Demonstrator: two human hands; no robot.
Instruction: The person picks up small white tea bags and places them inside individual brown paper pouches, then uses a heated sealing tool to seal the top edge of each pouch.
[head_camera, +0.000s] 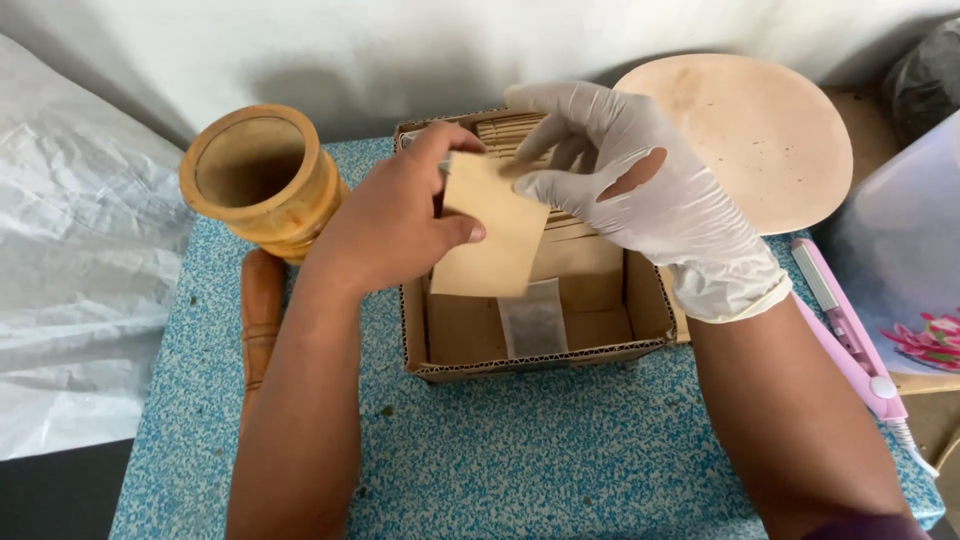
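One head-worn camera looks steeply down from close above. It faces the far wall across a blue speckled table (560, 460).

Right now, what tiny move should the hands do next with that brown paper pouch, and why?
Probably lift the brown pouch a little higher, clear of the cardboard box. The bare left hand pinches its edge, and the gloved right hand touches its top corner, but its lower part hangs over the box, close to the stack of pouches behind it.

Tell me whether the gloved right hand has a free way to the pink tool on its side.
Probably yes: the right hand is over the cardboard box, and nothing stands between it and the pink tool.
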